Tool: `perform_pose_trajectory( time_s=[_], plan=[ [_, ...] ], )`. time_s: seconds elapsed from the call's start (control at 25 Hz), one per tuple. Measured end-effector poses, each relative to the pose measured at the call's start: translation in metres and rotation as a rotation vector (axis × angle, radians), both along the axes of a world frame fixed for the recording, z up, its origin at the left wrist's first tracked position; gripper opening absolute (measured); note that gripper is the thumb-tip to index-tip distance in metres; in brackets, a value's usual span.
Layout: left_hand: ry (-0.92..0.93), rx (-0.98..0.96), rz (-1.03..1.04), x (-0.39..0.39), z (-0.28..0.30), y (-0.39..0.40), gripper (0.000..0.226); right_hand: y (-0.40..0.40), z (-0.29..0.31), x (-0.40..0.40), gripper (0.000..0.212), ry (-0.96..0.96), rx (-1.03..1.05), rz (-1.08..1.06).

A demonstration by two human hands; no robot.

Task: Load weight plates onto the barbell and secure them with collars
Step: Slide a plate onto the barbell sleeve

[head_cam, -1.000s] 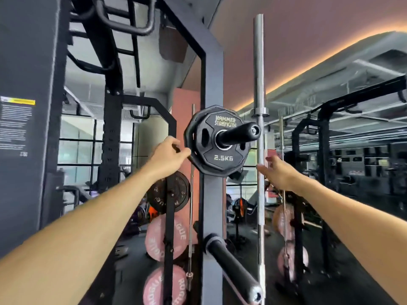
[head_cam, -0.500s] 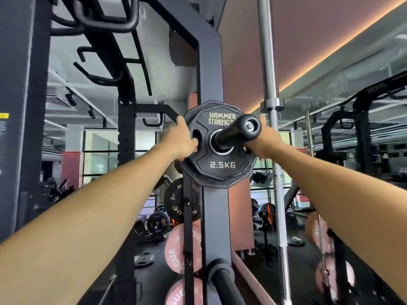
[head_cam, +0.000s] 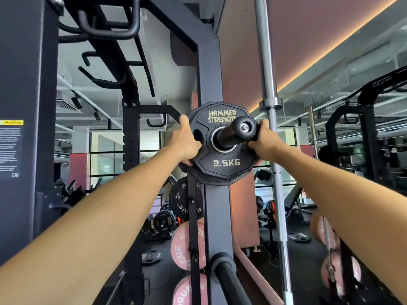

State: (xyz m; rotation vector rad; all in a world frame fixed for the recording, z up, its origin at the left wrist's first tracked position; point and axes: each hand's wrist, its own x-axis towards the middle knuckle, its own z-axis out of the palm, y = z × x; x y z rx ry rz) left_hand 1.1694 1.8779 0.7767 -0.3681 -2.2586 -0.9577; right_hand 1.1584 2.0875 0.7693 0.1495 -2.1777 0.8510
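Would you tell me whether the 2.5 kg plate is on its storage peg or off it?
On: the black peg passes through the 2.5 kg plate.

Upright barbell [head_cam: 270,137] crowds the right; left side open.

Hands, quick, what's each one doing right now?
Left hand: grips the left edge of the 2.5 kg plate on its storage peg.
Right hand: grips the plate's right edge.

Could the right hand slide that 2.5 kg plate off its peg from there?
Probably yes. The right hand already grips the 2.5 kg plate at its right edge, the left hand holds the other side, and the peg ends bare in front, with nothing blocking.
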Motion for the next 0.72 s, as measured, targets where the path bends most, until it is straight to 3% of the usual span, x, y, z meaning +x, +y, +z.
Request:
perform_pose_trajectory(
  time_s=[0.12,0.24,0.4,0.6,0.72],
  plan=[
    [0.036,0.043,-0.072,0.02,-0.004,-0.002,0.041,0.007,0.004,0.03,0.027,-0.04,-0.119,0.092],
    [0.119,0.07,-0.07,0.045,-0.005,-0.001,0.048,0.01,0.0,0.061,0.003,-0.09,-0.166,0.084],
    [0.247,-0.013,-0.012,0.089,-0.008,0.002,0.04,0.004,-0.008,0.112,0.02,0.088,-0.058,-0.174],
    [0.277,-0.103,-0.111,0.148,-0.01,-0.028,0.042,-0.024,-0.02,0.187,0.029,0.134,-0.059,-0.233],
    [0.296,-0.141,-0.119,0.198,-0.012,-0.084,0.056,-0.078,-0.027,0.232,0.019,0.147,-0.04,-0.209]
  ],
)
